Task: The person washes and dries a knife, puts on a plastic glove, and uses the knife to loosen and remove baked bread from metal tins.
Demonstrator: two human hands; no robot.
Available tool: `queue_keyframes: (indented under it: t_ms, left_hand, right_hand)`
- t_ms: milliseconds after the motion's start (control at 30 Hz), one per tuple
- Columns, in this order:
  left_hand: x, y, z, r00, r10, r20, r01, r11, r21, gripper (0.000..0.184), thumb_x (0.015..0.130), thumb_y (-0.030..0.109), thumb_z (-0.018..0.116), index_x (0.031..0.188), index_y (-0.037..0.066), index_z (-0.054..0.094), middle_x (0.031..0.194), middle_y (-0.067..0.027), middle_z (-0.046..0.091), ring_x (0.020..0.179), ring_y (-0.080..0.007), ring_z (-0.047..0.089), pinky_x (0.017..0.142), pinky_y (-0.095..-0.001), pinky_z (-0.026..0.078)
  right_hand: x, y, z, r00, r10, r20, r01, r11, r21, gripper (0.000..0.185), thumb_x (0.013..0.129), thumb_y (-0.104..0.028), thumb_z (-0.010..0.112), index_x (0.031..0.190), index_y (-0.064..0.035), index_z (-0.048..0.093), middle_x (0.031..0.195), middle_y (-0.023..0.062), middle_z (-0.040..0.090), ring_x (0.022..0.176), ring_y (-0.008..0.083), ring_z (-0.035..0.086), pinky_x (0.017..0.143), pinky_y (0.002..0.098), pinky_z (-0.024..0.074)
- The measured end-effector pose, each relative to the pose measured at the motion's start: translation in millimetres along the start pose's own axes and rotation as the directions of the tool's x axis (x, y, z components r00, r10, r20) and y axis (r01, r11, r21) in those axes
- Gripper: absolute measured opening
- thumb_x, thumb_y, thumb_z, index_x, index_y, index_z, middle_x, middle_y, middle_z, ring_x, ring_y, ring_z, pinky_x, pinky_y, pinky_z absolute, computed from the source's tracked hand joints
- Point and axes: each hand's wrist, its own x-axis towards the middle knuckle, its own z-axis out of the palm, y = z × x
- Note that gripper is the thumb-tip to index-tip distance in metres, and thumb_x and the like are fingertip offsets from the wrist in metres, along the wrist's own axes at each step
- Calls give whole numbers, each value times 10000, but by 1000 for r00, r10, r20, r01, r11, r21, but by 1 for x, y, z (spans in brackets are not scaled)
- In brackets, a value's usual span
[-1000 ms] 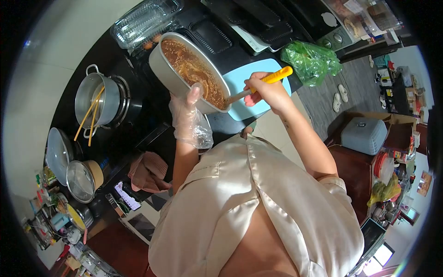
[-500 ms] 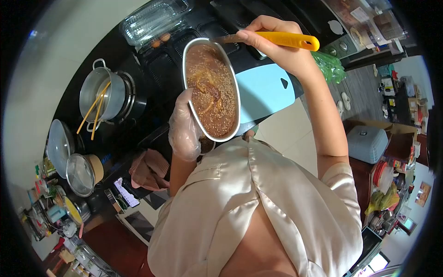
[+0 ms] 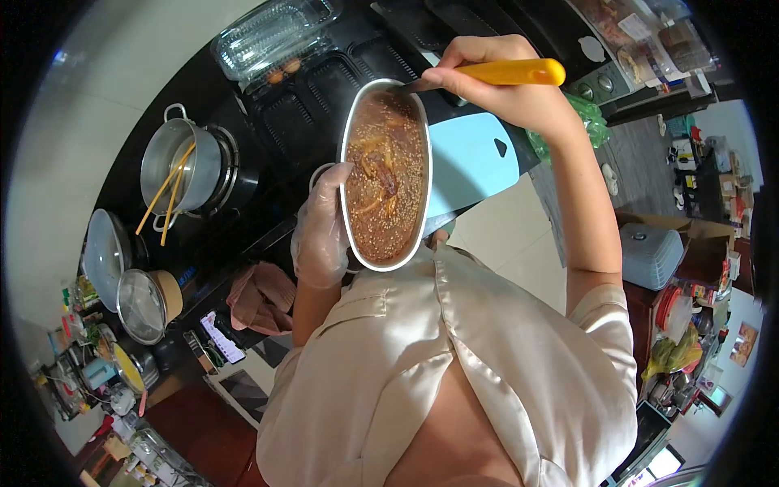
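My left hand (image 3: 319,231), in a clear plastic glove, grips the side of a white-rimmed oval tin (image 3: 428,174), its thumb at the rim. A brown, glossy mass (image 3: 381,191) with sesame seeds and pale strips fills the tin. My bare right hand (image 3: 495,81) is closed round a yellow-handled knife (image 3: 515,72). The dark metal blade reaches the tin's far inner edge; its tip is hidden. Behind the tin lies a light blue cutting board (image 3: 471,154).
A pot (image 3: 180,166) with chopsticks sits on the stove at left. Black trays (image 3: 284,122), a clear plastic container (image 3: 272,40) and eggs (image 3: 284,71) are on the counter's far side. A pink cloth (image 3: 261,299) and a phone (image 3: 221,337) lie nearer at left.
The tin has moved slightly right and toward my body, with my left hand on it. The knife has tilted, and its blade now dips at the tin's far edge.
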Motion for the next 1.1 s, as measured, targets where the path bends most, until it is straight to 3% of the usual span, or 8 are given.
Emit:
queue_keyframes:
  t_ms: [100, 200, 400, 600, 700, 867, 933, 1100]
  left_hand:
    - [4, -2, -1, 1000, -14, 7, 14, 1000, 14, 487, 866, 281, 504, 1147, -115, 464, 1056, -202, 585, 925, -240, 622, 824, -326, 510]
    - [6, -5, -1, 1000, -6, 4, 6, 1000, 27, 493, 863, 281, 505, 1146, -121, 465, 1056, -206, 586, 923, -242, 624, 822, -325, 510]
    - [4, -3, 25, 997, 75, -1, -74, 990, 121, 524, 843, 286, 520, 1177, -111, 445, 1090, -216, 567, 965, -255, 608, 855, -339, 495]
    - [44, 3, 6, 955, 276, 111, -292, 942, 166, 579, 857, 351, 471, 1258, -54, 369, 1161, -196, 517, 1023, -283, 567, 877, -389, 475]
    - [48, -7, -2, 932, 344, 117, -361, 911, 200, 586, 837, 347, 496, 1243, -58, 378, 1142, -187, 524, 1001, -288, 572, 855, -385, 481]
    - [47, -13, -20, 931, 362, 42, -353, 869, 347, 648, 784, 348, 578, 1250, -53, 373, 1130, -179, 518, 988, -277, 568, 832, -387, 484]
    - [46, -19, -16, 863, 503, 41, -484, 800, 354, 761, 689, 305, 735, 1259, -45, 372, 1101, -127, 514, 940, -227, 546, 832, -335, 448]
    - [47, -23, -36, 791, 611, 22, -497, 623, 604, 846, 624, 344, 782, 1253, -47, 373, 1125, -135, 507, 969, -231, 535, 853, -338, 436]
  right_hand:
    - [2, 3, 3, 986, -144, 82, 155, 977, -147, 238, 834, -211, 636, 702, -18, 595, 622, 59, 576, 527, 151, 539, 486, 253, 415]
    - [0, 16, 11, 980, -89, 178, 117, 982, -148, 223, 851, -164, 603, 693, -11, 564, 642, 72, 580, 564, 167, 571, 523, 252, 448]
    - [-35, 24, 35, 889, 356, 287, -432, 860, 272, 231, 837, -155, 543, 665, -1, 525, 637, 54, 596, 593, 107, 609, 542, 225, 488]
    - [-73, 7, 63, 673, 629, 388, -705, 387, 595, 194, 822, -106, 511, 658, -3, 524, 600, 73, 577, 484, 128, 594, 465, 234, 500]
    - [-87, 5, 72, 635, 665, 393, -715, 313, 625, 186, 813, -118, 510, 670, 1, 529, 594, 88, 579, 486, 150, 603, 462, 250, 507]
    - [-104, 4, 91, 425, 761, 490, -711, -55, 701, 188, 796, -167, 504, 736, 8, 536, 606, 122, 591, 482, 196, 598, 459, 271, 501]
    - [-110, 5, 99, 400, 768, 500, -703, -93, 706, 191, 791, -179, 501, 773, 9, 531, 597, 122, 583, 486, 197, 589, 465, 275, 499]
    - [-114, 1, 113, 344, 806, 482, -648, -167, 743, 190, 790, -182, 480, 782, 2, 523, 596, 123, 574, 497, 205, 588, 479, 291, 506]
